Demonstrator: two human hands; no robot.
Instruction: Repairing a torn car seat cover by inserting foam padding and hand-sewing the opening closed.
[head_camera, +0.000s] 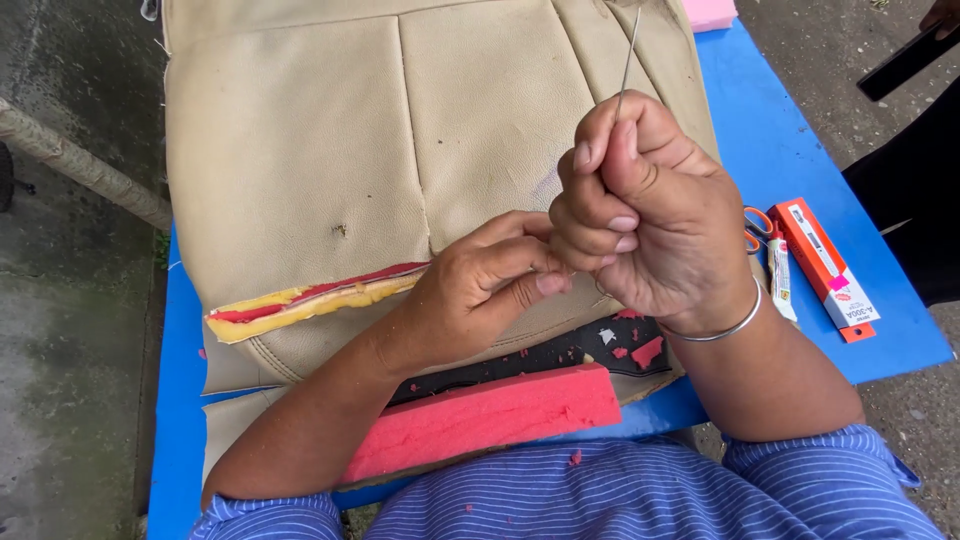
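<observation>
Needle: a long thin metal needle (628, 55) is pinched upright by the closed fingers of the right hand (650, 215), above the beige leather seat cover (300, 140).
Left hand (480, 290): fingers are curled shut on the cover's front edge, beside the torn seam's yellow-red foam (300, 300).
Foam: a pink foam strip (490, 415) is laid before the cover.
Table: a blue table (780, 130) is spread beneath the cover.

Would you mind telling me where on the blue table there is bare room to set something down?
The blue table is bare on its right side, between the beige seat cover and the orange box. A narrow strip runs along the left edge. It is crowded near the right hand, scissors and pink foam block.
</observation>
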